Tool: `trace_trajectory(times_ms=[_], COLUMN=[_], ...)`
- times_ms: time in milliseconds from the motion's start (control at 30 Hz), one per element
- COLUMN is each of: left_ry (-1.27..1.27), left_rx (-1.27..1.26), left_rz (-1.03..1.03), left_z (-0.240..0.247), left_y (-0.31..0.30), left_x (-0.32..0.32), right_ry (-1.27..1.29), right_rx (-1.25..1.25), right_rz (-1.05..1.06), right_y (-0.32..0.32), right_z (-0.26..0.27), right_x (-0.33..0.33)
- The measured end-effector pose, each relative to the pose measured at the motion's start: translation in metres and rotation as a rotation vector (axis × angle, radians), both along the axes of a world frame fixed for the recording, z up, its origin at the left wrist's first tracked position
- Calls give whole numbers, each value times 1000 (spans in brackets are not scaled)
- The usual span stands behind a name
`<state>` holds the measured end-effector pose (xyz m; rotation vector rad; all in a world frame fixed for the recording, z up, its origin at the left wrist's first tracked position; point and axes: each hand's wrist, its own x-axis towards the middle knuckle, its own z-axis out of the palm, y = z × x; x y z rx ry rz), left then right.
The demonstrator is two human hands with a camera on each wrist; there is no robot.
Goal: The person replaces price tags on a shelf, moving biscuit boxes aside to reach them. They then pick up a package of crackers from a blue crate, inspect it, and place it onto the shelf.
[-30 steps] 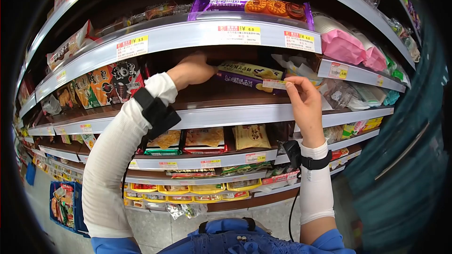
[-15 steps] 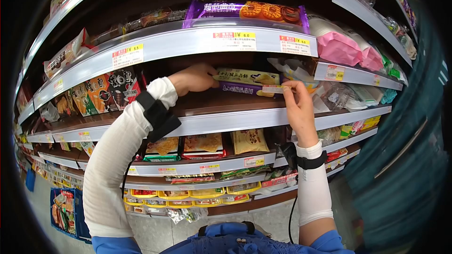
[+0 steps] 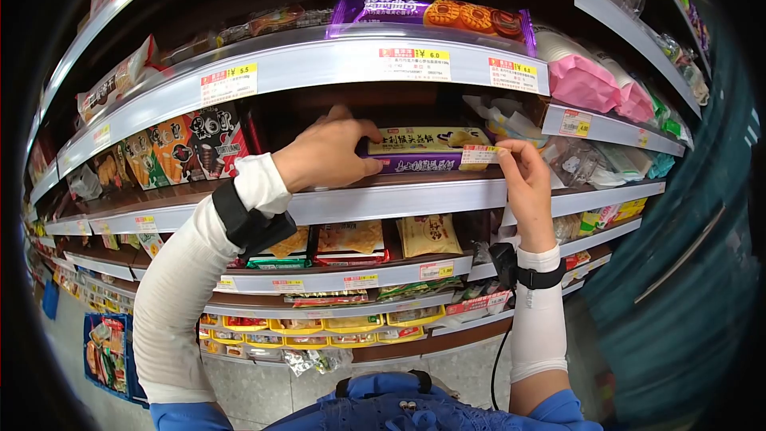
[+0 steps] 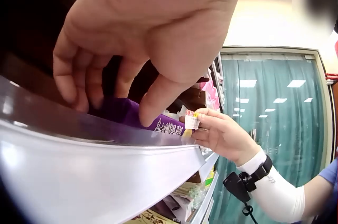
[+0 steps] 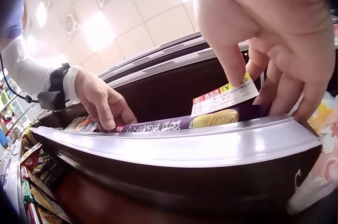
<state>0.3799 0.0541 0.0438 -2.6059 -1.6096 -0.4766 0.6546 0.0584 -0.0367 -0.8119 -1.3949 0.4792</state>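
Packet (image 3: 419, 164) lengthwise along shelf (image 3: 399, 196) (flat)

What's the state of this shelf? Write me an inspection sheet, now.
Surface: shelf with a grey front rail.
Job's things: purple packet at the shelf's front edge; price tag at its right end.
Clutter: snack packets on the shelf below; pink packs upper right.
Hands: left hand grips the packet's left end; right hand pinches the price tag.
Cables: black cable hangs from the right wrist strap.
Surroundings: teal curtain at right; blue basket on the floor.
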Motion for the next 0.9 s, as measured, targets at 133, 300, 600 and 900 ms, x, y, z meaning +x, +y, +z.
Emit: trace_trajectory(times_ms=[133, 300, 600, 900], left_ry=[72, 82, 67, 50], left_rx=[-1, -365, -411, -444], left_rz=[-102, -116, -72, 47], left_z=[3, 17, 22, 23], left_y=[21, 36, 28, -7], left_x=[0, 9, -24, -70], right_ry=[4, -44, -218, -283], right_rx=[8, 9, 69, 128], right_rz=[-11, -40, -84, -28], right_y=[-3, -5, -8, -11], right_z=[-1, -3, 0, 8], right_x=[2, -1, -27, -80])
